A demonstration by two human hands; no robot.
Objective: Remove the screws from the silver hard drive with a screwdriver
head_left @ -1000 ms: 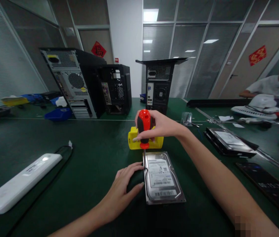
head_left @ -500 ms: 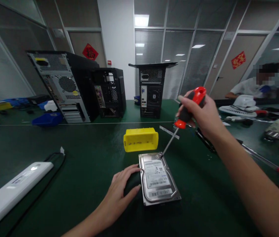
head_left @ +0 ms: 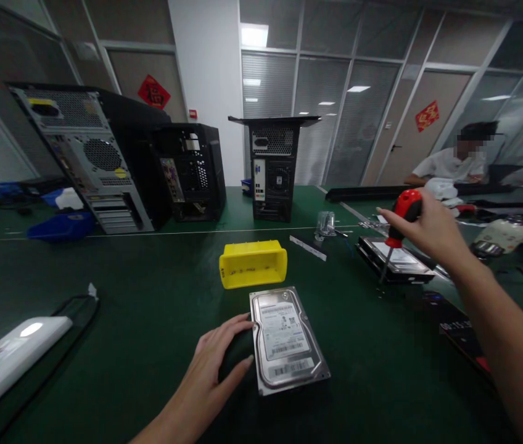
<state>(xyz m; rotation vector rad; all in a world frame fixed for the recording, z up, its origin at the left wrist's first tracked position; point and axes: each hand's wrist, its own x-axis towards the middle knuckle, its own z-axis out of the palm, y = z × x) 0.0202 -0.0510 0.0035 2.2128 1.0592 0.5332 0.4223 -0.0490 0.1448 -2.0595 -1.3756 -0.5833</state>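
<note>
A silver hard drive (head_left: 287, 339) with a white label lies flat on the green table. My left hand (head_left: 215, 361) rests at its left edge, fingers spread, fingertips touching the drive's side. To the right, my right hand (head_left: 432, 225) is wrapped round the red and black handle of a screwdriver (head_left: 398, 222). Its shaft points down, the tip near several tiny screws (head_left: 380, 292) on the table. Just behind the shaft lie stacked hard drives (head_left: 395, 259). Beyond the silver drive stands a yellow bin (head_left: 252, 265), tipped so its opening faces me, with small bits inside.
Computer cases (head_left: 123, 160) stand at the back left, and another case (head_left: 273, 169) at the back centre. A white power strip (head_left: 16, 348) lies at left. A metal strip (head_left: 308, 248) and a clear cup (head_left: 326, 223) are right of the bin. A person (head_left: 460, 157) sits at far right.
My right hand has carried the screwdriver from the silver drive's top corner rightward to the tiny screws. My left hand stays at the drive's edge. The view has turned slightly right.
</note>
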